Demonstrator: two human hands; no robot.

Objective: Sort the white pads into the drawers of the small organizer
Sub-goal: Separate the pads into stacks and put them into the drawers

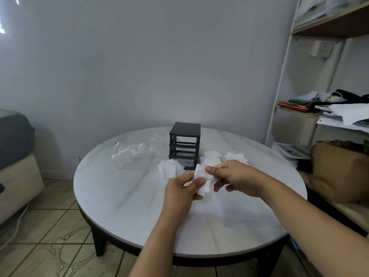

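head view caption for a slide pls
Left hand and right hand hold white pads above the round table, before the dark organizer flanked by pad piles.

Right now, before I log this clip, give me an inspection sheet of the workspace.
Surface: round white marbled table, dark legs.
Job's things: small black plastic drawer organizer at the far side; loose white pad piles either side of it; one bunch of white pads held above the table.
Clutter: crumpled clear plastic bag left of the organizer.
Grippers: left hand and right hand both pinch the bunch.
Cables: white cable on tiled floor, left.
Surroundings: white metal shelf unit with papers, right.
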